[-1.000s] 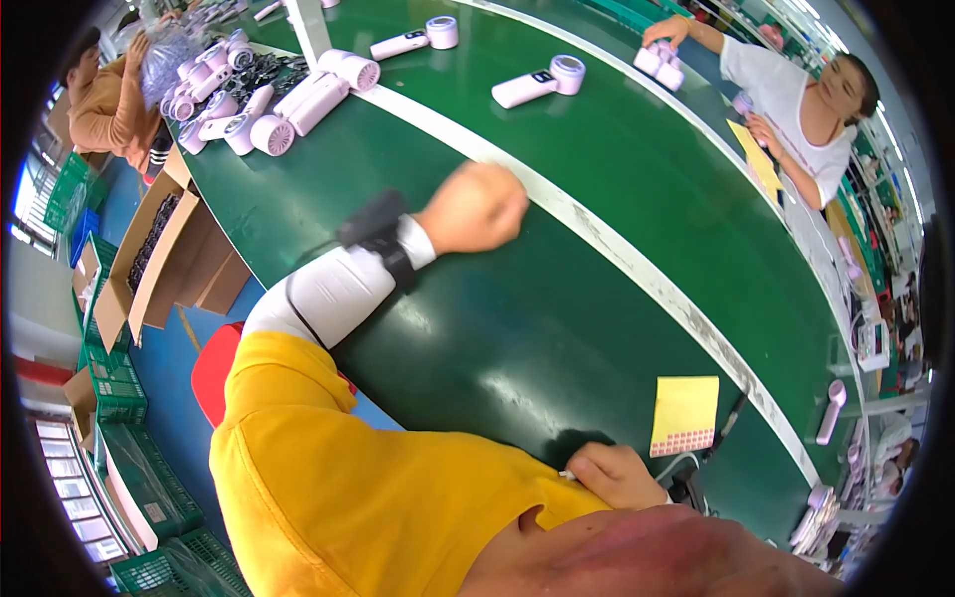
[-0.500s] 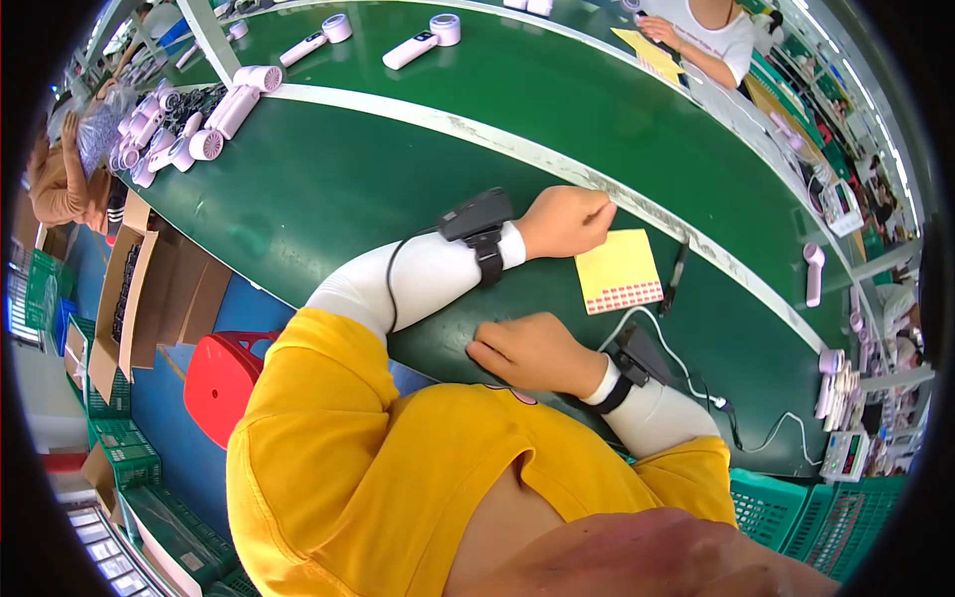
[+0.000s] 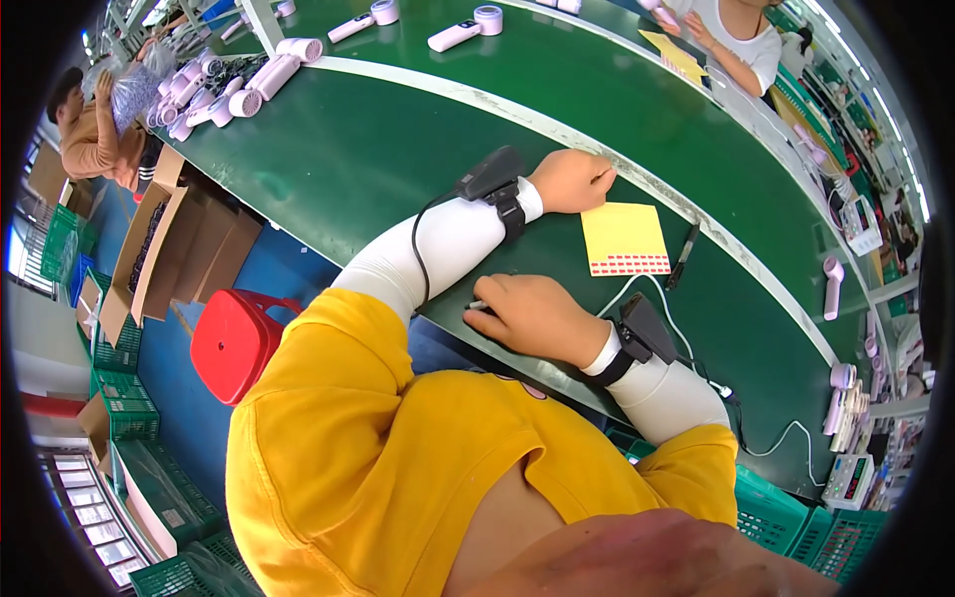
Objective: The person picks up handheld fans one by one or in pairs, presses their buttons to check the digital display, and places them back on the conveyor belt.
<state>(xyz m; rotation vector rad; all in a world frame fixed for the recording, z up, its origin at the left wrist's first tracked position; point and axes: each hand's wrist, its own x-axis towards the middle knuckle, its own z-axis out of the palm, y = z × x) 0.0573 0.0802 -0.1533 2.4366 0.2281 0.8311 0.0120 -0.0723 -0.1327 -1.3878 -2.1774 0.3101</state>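
While the left hand (image 3: 572, 181) rested curled on the belt (image 3: 378, 149) just beside the yellow sheet (image 3: 623, 239), the right hand (image 3: 532, 316) lay fingers-bent over a small pen-like thing (image 3: 477, 305), grip unclear.

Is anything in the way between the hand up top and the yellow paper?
Nothing visible is. The left hand rests as a loose fist on the green table, right at the top left corner of the yellow sheet. The black pen lies on the sheet's far side.
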